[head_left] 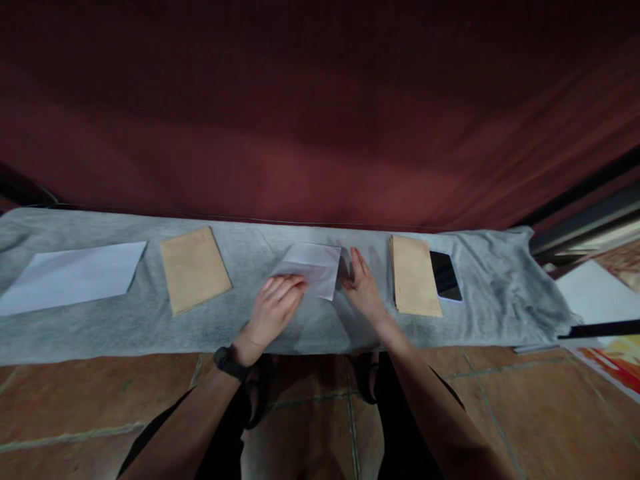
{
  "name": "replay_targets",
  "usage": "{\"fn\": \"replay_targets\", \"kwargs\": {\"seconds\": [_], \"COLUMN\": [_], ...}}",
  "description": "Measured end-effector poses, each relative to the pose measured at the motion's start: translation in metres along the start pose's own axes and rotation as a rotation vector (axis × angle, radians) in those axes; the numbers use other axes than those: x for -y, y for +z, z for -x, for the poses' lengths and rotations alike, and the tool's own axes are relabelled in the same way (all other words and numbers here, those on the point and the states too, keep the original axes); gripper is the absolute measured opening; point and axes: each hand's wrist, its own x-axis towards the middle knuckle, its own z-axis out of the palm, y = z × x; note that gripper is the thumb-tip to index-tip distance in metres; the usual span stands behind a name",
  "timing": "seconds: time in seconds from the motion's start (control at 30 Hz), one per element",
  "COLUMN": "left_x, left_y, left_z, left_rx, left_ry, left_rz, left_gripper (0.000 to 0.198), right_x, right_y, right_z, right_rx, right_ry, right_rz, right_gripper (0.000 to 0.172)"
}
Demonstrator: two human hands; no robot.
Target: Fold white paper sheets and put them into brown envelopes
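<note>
A white sheet of paper [320, 270] with a crease across it lies on the grey cloth between my hands. My left hand [277, 303] is at its lower left side, the fingers pressed together over that edge. The thumb's hold on the paper is partly hidden. Just right of the sheet, my right hand [361, 283] is open, fingers stretched forward and holding nothing. Farther right is a stack of brown envelopes [415, 277]. Another brown envelope pile [196, 270] rests to the left of my left hand.
Grey cloth [340, 333] covers a long narrow surface. White paper sheets [75, 277] lie at the far left. A dark-screened phone [447, 277] touches or nearly touches the right envelope stack. A dark red curtain-like sheet [320, 133] rises behind. A printed sheet [613, 363] shows at lower right.
</note>
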Motion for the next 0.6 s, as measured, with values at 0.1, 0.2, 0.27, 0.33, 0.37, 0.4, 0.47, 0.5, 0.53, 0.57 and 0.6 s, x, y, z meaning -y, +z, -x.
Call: {"fn": "replay_targets", "kwargs": {"seconds": [0.1,0.2,0.27,0.33,0.37,0.4,0.47,0.5,0.53,0.57,0.6], "left_x": [-0.006,-0.01,-0.009,-0.004,0.001,0.007,0.02,0.027,0.034,0.039,0.044], "left_y": [0.008,0.012,0.011,0.01,0.009,0.009,0.011,0.013,0.016,0.02,0.025], "left_z": [0.006,0.009,0.007,0.004,0.002,0.0,-0.003,-0.004,-0.005,-0.005,-0.005], "left_rx": [0.141,0.171,0.168,0.146,0.123,0.091,0.002,-0.04,-0.068,-0.071,-0.05], "left_ry": [0.089,0.113,0.092,0.022,-0.036,-0.107,-0.276,-0.364,-0.445,-0.514,-0.569], "left_rz": [-0.034,-0.058,-0.057,-0.041,-0.028,-0.009,0.064,0.13,0.22,0.324,0.428], "left_gripper": [0.03,0.032,0.032,0.03,0.03,0.031,0.038,0.043,0.048,0.052,0.054], "right_x": [0.003,0.003,0.003,0.003,0.004,0.004,0.006,0.007,0.008,0.009,0.01], "right_y": [-0.001,0.0,0.002,0.003,0.004,0.003,0.003,0.002,0.001,0.0,0.0], "right_z": [0.002,0.004,0.004,0.003,0.002,0.001,-0.001,-0.002,-0.002,-0.002,-0.002], "right_rx": [0.104,0.198,0.233,0.239,0.234,0.225,0.211,0.207,0.202,0.193,0.183], "right_ry": [-0.127,-0.224,-0.235,-0.207,-0.184,-0.156,-0.105,-0.081,-0.055,-0.026,0.003], "right_rz": [0.009,0.035,0.026,-0.011,-0.033,-0.054,-0.097,-0.119,-0.14,-0.157,-0.172], "right_gripper": [0.079,0.069,0.064,0.058,0.056,0.054,0.051,0.049,0.047,0.043,0.039]}}
